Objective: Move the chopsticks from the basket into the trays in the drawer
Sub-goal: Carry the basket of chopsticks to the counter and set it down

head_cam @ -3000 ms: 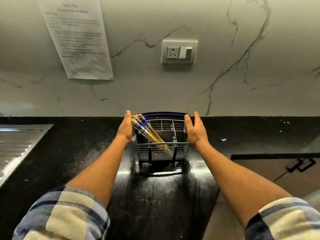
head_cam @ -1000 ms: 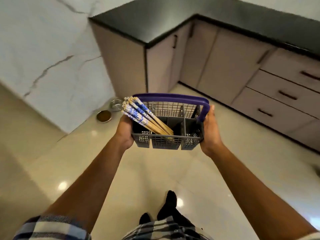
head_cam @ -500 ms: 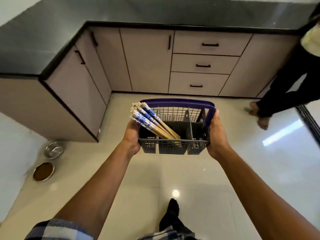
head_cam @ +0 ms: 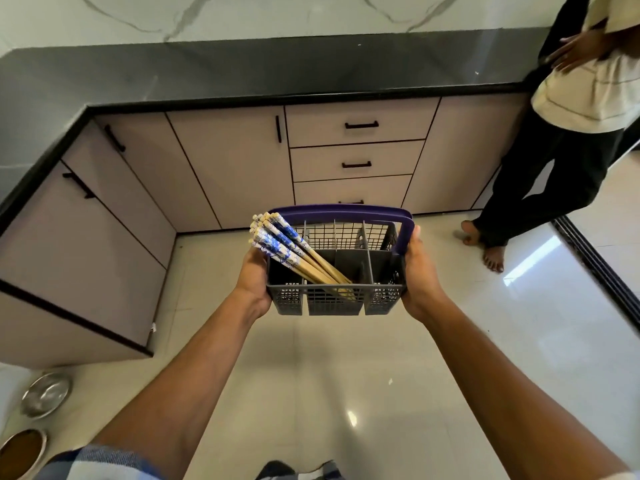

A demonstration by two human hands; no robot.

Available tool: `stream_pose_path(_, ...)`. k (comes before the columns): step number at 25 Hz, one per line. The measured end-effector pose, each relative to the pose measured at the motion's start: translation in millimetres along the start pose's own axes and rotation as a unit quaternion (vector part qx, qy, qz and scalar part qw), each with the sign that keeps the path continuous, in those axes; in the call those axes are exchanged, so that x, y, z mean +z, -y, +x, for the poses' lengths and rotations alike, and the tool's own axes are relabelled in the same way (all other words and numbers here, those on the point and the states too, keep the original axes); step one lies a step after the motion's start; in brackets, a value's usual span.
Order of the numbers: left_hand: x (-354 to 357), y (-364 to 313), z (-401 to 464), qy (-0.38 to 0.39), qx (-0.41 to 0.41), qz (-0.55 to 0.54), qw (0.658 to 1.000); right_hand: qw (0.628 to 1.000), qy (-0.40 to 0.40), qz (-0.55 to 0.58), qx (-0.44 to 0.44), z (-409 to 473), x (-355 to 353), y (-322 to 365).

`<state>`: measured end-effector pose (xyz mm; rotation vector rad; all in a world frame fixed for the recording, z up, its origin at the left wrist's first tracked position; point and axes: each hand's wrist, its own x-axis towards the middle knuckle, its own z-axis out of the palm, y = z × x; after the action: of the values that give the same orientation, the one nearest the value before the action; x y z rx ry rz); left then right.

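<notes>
I carry a grey slotted basket (head_cam: 334,301) with a purple handle in the air in front of me, above the floor. My left hand (head_cam: 252,280) grips its left side and my right hand (head_cam: 417,275) grips its right side. A bundle of several wooden chopsticks (head_cam: 291,247) with blue and white tops leans out of the basket's left compartments toward the upper left. Beyond the basket stand three shut drawers (head_cam: 356,161) with black handles, the lowest partly hidden by the basket handle. No trays are visible.
A black L-shaped countertop (head_cam: 242,71) tops beige cabinets ahead and to the left. A person (head_cam: 568,133) stands barefoot at the right by the counter's end. Two metal bowls (head_cam: 45,394) sit on the glossy tiled floor at the lower left.
I lifted the basket off the counter and turned around with it. In the last half second the drawers have come closer and more central; the grip on the basket is unchanged.
</notes>
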<state>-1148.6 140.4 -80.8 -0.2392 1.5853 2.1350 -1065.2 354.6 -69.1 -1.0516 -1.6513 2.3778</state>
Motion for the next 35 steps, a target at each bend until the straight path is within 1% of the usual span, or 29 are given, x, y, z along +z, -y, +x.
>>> stream_pose_path(4,27.8,-14.2,68.2,0.015,-0.008,-0.005,1.000,1.000,0.008,0.002,-0.006,60.4,0.8,33.5)
stream_pose_path(10,62.7,-42.9,205.4,0.030,-0.031,-0.017,0.999,1.000,-0.018,-0.005,-0.011,183.7,18.7,86.4)
stream_pose_path(13,84.9,-71.5,283.0,0.033,-0.047,-0.024,0.998,1.000,-0.023,-0.014,-0.009,255.4,35.2,127.4)
stream_pose_path(15,105.7,-99.5,333.8,0.027,-0.034,-0.032,0.999,0.999,-0.019,-0.012,-0.032,304.3,45.8,162.2)
stream_pose_path(17,123.4,-127.1,379.4,0.020,-0.039,-0.041,0.998,0.999,-0.015,-0.011,-0.049,347.7,55.4,195.2)
stream_pose_path(19,139.9,-152.4,417.5,0.035,-0.065,-0.050,0.996,0.998,-0.009,-0.009,-0.063,387.7,62.4,224.5)
stream_pose_path(20,148.6,-162.2,437.7,0.030,-0.069,-0.051,0.996,0.998,-0.003,-0.009,-0.066,408.6,65.6,239.1)
stream_pose_path(23,173.9,-186.2,503.4,0.012,-0.010,-0.019,1.000,0.997,0.014,-0.014,-0.073,472.0,71.5,279.3)
stream_pose_path(24,185.7,-194.8,522.8,0.012,-0.005,-0.010,1.000,0.997,0.017,-0.014,-0.074,494.9,73.0,291.8)
stream_pose_path(28,219.9,-220.8,602.8,0.018,-0.013,-0.009,1.000,0.996,0.042,-0.016,-0.079,577.1,79.7,342.4)
stream_pose_path(30,240.4,-238.7,645.0,-0.002,-0.019,0.006,1.000,0.995,0.045,-0.019,-0.082,621.9,80.4,372.7)
stream_pose_path(32,259.1,-255.2,681.1,-0.018,-0.003,0.018,1.000,0.995,0.052,-0.022,-0.082,661.4,83.9,404.4)
stream_pose_path(34,273.8,-269.2,707.7,-0.017,-0.012,0.012,1.000,0.996,0.054,-0.024,-0.069,696.0,90.7,425.8)
stream_pose_path(35,277.1,-274.5,720.9,-0.005,-0.014,0.010,1.000,0.996,0.053,-0.030,-0.068,712.1,94.3,432.2)
